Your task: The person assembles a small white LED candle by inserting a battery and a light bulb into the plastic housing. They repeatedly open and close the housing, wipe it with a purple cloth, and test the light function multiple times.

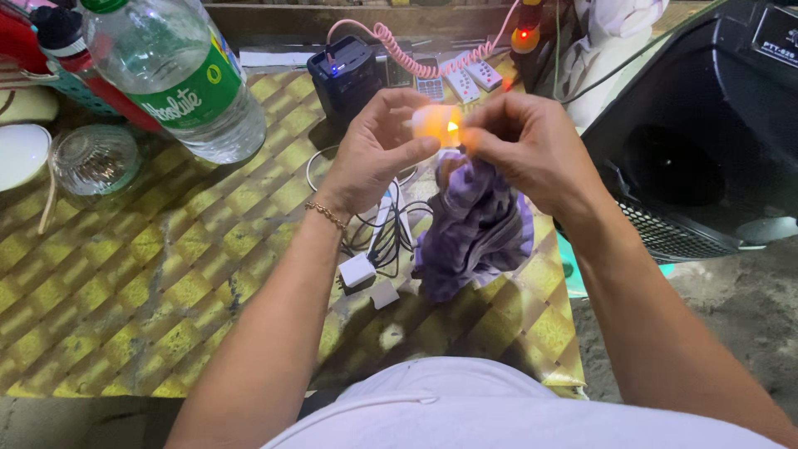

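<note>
A small glowing orange light (pixel 438 125), translucent and lit from within, is being held in the air above the counter (pixel 166 291), pinched between two bare hands. Its long axis is running roughly left to right, one end toward each hand; which end is its front cannot be told through the glare. The left hand (pixel 374 150) is rising from the lower left with the palm turned inward, its fingers (pixel 407 154) curling around the left end of the light, thumb underneath. A thin gold bracelet (pixel 326 214) is circling that wrist. The right hand (pixel 519 141) is coming in from the right, knuckles up, its fingers clenching on the right end of the light, fingertips nearly meeting those of the other hand. Both forearms are angling up from the lower edge and converging over the middle of the counter.

Just below the hands, a crumpled purple cloth (pixel 478 229) is lying on the yellow woven counter cover, beside a tangle of white cable and a white charger plug (pixel 357 269). Behind the hands a small black device (pixel 345 75) is standing, with a pink coiled cord (pixel 416 58) looping past it. To the left, a clear plastic water bottle (pixel 179 75) with a green label is lying near a glass (pixel 93 162). A black fan housing (pixel 706 141) is filling the right side.
</note>
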